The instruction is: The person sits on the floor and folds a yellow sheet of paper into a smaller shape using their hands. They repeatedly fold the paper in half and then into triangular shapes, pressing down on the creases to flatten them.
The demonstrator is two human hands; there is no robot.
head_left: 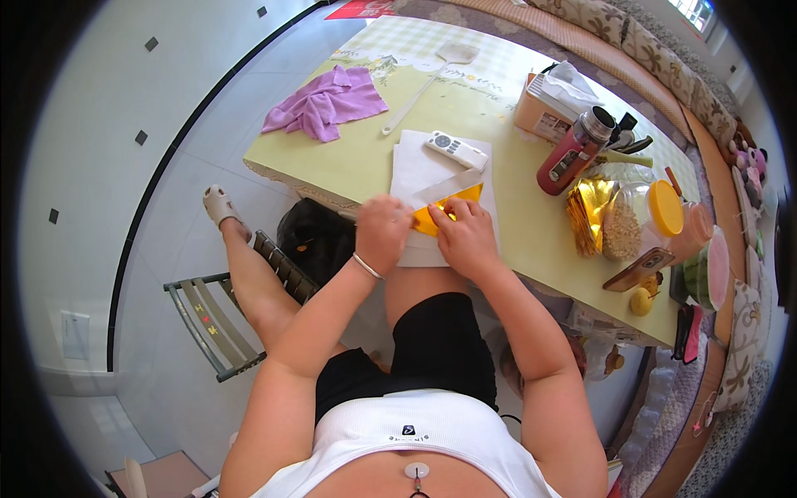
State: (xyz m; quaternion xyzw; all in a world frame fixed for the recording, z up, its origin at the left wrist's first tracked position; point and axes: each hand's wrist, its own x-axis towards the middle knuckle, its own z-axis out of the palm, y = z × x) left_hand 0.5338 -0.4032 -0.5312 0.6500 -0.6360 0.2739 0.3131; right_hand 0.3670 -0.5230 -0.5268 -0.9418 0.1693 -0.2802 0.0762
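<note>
A sheet of shiny gold foil paper (471, 195), its edge slanting and apparently folded, lies on a stack of white paper (407, 170) at the near edge of the table. My left hand (383, 231) is curled closed at the foil's left end, its fingertips slightly blurred and the pinched part hidden. With thumb and fingers pressed together, my right hand (465, 236) grips the foil near its middle and holds it down on the white paper. Just beyond the foil, a white remote control (457, 151) rests on the stack.
A purple cloth (332, 101) and a pale fly swatter (415, 100) lie farther off. To the right stand a tissue box (544, 112), a red thermos (573, 153), a bundle of gold foil (588, 216), a yellow-lidded jar (635, 220) and a phone (638, 270). A folding stool (216, 324) stands left.
</note>
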